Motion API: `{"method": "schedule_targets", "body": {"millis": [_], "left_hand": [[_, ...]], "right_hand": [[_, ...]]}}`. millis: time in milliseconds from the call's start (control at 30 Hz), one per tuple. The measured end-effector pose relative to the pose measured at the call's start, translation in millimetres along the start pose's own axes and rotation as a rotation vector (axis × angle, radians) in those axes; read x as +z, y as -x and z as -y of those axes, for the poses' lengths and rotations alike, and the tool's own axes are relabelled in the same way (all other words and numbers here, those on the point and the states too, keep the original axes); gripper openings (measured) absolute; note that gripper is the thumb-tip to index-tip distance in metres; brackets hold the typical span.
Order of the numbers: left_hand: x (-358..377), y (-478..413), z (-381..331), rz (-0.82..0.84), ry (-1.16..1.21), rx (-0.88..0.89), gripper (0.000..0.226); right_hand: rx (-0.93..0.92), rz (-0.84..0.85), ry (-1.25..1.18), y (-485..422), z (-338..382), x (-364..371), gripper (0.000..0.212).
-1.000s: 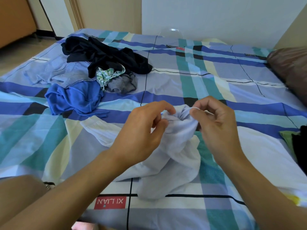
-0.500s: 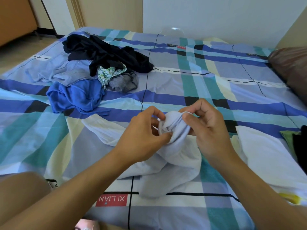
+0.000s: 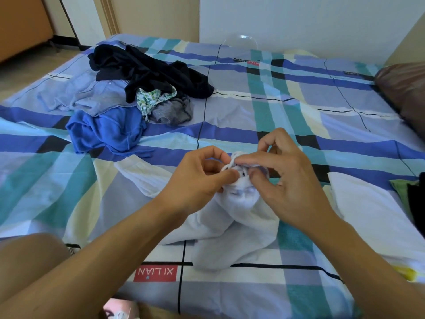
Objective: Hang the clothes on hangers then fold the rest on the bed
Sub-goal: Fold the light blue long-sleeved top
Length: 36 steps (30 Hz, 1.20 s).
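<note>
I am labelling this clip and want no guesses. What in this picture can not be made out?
All in the head view.
White garment: bunched, its top hidden by the left hand and right hand pinching it; type unclear.
Black cloth: cut off by the right edge.
Pale shirt: partly under the black garment.
Clear thing at the far edge of the bed: too faint to identify.

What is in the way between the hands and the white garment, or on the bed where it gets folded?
Nothing visible. The left hand and right hand both pinch the bunched top of the white garment. The pile of clothes lies farther back on the bed, to the left, apart from it.
</note>
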State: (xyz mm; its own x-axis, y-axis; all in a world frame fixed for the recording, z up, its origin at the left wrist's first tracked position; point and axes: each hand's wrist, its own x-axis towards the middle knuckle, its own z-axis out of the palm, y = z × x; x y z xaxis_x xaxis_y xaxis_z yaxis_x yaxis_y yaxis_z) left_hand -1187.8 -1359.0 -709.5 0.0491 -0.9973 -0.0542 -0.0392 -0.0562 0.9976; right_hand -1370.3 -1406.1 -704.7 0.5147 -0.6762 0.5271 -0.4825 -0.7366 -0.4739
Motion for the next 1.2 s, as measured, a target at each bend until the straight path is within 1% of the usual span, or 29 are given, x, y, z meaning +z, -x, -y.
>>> {"method": "schedule_targets", "body": {"millis": [100, 200, 333, 467, 533, 600, 667, 733, 800, 833, 867, 900, 967, 1000, 1033, 1067, 1133, 1200], "left_hand": [[-1.9, -0.6, 0.4, 0.023, -0.046, -0.003, 0.016], [-2.6, 0.9, 1.7, 0.086, -0.130, 0.017, 0.024], [-3.6, 2.9, 2.1, 0.178, -0.247, 0.052, 0.033], [-2.8, 3.5, 0.8, 0.188, -0.274, 0.071, 0.037], [-3.3, 2.1, 2.2, 0.157, -0.295, 0.088, 0.036], [-5.1, 0.3, 5.1, 0.110, -0.351, 0.105, 0.034], [-6.5, -1.4, 7.2, 0.044, -0.423, 0.106, 0.033], [-6.7, -3.6, 7.8, 0.007, -0.442, 0.104, 0.034], [-5.9, -5.2, 7.6, 0.008, -0.435, 0.104, 0.033], [-5.3, -5.9, 8.2, 0.010, -0.441, 0.108, 0.032], [-4.9, -5.8, 8.7, -0.003, -0.464, 0.124, 0.030], [-4.9, -4.8, 9.0, -0.042, -0.497, 0.160, 0.028], [-2.9, -0.3, 4.9, -0.153, -0.533, 0.307, 0.027], [-1.7, 2.9, 0.4, -0.187, -0.523, 0.390, 0.024], [0.2, 5.9, -4.3, -0.192, -0.510, 0.459, 0.022], [2.3, 8.7, -7.9, -0.182, -0.505, 0.499, 0.022], [6.2, 10.0, -7.3, -0.159, -0.519, 0.493, 0.024], [7.9, 8.1, 0.6, -0.163, -0.598, 0.445, 0.019]], "right_hand": [[0.043, 0.048, -0.008, -0.5, -1.8, -0.6, 0.025], [0.089, 0.122, 0.003, -1.6, -5.4, -1.7, 0.021], [0.070, 0.242, 0.043, -2.6, -7.2, -6.2, 0.009], [0.076, 0.285, 0.049, -3.7, -7.8, -7.2, 0.013], [0.128, 0.271, -0.039, -4.3, -8.4, -7.3, 0.016], [0.221, 0.220, -0.158, -5.4, -10.0, -9.5, 0.015], [0.315, 0.122, -0.310, -6.4, -10.4, -12.4, 0.009], [0.421, 0.003, -0.485, -5.8, -9.9, -13.5, 0.013], [0.546, -0.105, -0.641, -5.0, -6.9, -11.7, 0.019], [0.581, -0.131, -0.691, -4.6, -7.0, -9.8, 0.017], [0.575, -0.128, -0.708, -4.5, -6.9, -8.3, 0.013], [0.538, -0.103, -0.684, -4.9, -6.3, -6.8, 0.013], [0.446, -0.042, -0.599, -5.0, -4.8, -5.0, 0.017], [0.414, -0.027, -0.571, -5.0, -3.2, -3.7, 0.014], [0.394, -0.019, -0.552, -4.3, -1.2, -2.2, 0.011], [0.383, -0.017, -0.533, -3.1, 1.0, -0.4, 0.014], [0.388, -0.031, -0.521, -1.7, 4.8, 4.3, 0.016], [0.412, -0.069, -0.527, -0.8, 5.4, 8.6, 0.013]]}}
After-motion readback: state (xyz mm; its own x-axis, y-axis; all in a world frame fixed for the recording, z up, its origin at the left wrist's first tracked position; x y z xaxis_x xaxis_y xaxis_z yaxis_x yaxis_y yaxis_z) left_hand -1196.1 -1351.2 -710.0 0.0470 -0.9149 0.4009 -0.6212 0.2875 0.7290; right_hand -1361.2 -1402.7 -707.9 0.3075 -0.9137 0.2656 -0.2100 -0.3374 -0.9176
